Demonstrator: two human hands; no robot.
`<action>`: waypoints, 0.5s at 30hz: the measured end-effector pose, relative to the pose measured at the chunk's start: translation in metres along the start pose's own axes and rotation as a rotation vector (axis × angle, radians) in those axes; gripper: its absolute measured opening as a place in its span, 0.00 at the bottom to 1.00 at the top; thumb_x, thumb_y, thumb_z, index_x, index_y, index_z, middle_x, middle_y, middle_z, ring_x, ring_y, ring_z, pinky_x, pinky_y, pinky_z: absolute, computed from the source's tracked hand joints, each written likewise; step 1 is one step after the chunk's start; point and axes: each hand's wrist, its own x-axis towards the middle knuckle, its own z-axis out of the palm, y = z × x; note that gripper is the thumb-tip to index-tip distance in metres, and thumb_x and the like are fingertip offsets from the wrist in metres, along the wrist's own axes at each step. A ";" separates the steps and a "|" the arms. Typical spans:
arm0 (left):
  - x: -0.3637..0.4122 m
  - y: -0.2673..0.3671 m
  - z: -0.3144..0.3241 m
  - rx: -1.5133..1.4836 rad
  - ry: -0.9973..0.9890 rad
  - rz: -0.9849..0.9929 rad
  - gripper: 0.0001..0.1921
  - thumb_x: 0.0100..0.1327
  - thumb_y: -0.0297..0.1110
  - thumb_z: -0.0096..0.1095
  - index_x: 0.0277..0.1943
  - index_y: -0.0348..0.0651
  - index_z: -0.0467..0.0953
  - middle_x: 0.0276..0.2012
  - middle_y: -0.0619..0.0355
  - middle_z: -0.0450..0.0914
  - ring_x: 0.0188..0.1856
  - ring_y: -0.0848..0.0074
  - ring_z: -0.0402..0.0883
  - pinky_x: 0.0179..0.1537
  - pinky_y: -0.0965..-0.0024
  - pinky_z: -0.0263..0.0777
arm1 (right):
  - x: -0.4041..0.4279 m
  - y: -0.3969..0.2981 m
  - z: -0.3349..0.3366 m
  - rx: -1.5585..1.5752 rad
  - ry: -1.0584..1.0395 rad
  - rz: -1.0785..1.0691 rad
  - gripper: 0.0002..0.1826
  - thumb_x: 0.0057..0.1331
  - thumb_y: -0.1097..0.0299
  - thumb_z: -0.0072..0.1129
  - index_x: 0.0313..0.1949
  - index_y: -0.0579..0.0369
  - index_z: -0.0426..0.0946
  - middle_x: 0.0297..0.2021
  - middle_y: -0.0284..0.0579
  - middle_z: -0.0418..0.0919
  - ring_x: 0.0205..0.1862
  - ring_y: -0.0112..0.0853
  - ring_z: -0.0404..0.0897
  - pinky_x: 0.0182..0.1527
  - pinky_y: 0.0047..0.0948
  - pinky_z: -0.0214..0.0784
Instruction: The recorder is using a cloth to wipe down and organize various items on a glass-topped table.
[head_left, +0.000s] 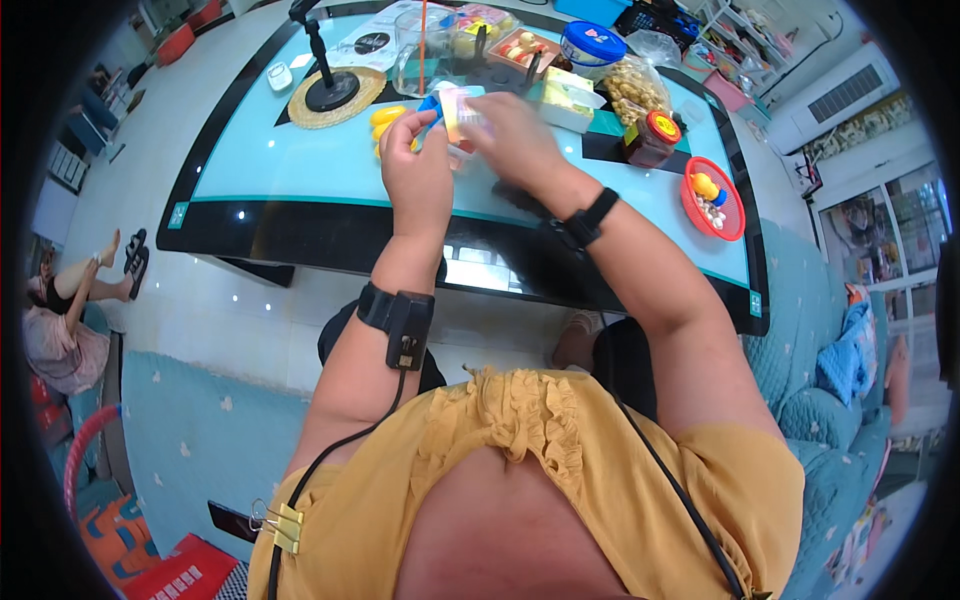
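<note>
Above the low table (300, 169), my left hand (420, 150) pinches a small colourful packet or box (454, 116) with blue and printed parts; its exact kind cannot be told. My right hand (514, 139), blurred, is at the packet's right side, and its fingers overlap it. Whether they grip it is unclear. Several yellow rounded pieces (387, 115) lie just behind and left of my left hand, partly hidden by it. A clear pitcher (412, 64) with an orange stick stands behind my hands.
A black stand (332, 91) rests on a woven mat (300, 112) at the left. To the right are a tissue box (566, 105), a bag of snacks (634, 86), a lidded jar (651, 142) and a red basket (694, 214). A blue-lidded tub (592, 49) stands farther back. Another person (67, 322) sits at far left.
</note>
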 end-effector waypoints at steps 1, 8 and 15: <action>-0.002 0.007 0.002 0.026 -0.014 -0.002 0.13 0.69 0.27 0.58 0.53 0.32 0.76 0.47 0.56 0.78 0.45 0.79 0.77 0.50 0.75 0.71 | -0.005 0.017 -0.009 -0.018 0.086 0.017 0.21 0.65 0.59 0.65 0.53 0.59 0.80 0.51 0.52 0.79 0.55 0.48 0.77 0.58 0.42 0.70; -0.021 0.028 0.018 0.050 -0.099 0.057 0.10 0.66 0.29 0.59 0.48 0.34 0.79 0.59 0.46 0.73 0.59 0.65 0.74 0.57 0.68 0.69 | 0.009 0.094 -0.042 -0.468 -0.090 0.743 0.58 0.53 0.42 0.74 0.76 0.49 0.51 0.72 0.60 0.55 0.65 0.58 0.68 0.66 0.47 0.64; -0.022 0.021 0.026 0.054 -0.140 0.028 0.09 0.66 0.27 0.59 0.46 0.35 0.79 0.56 0.48 0.72 0.49 0.67 0.78 0.50 0.70 0.74 | 0.019 0.142 -0.018 -0.117 -0.228 0.944 0.62 0.51 0.43 0.72 0.77 0.54 0.46 0.69 0.69 0.56 0.65 0.55 0.71 0.65 0.38 0.67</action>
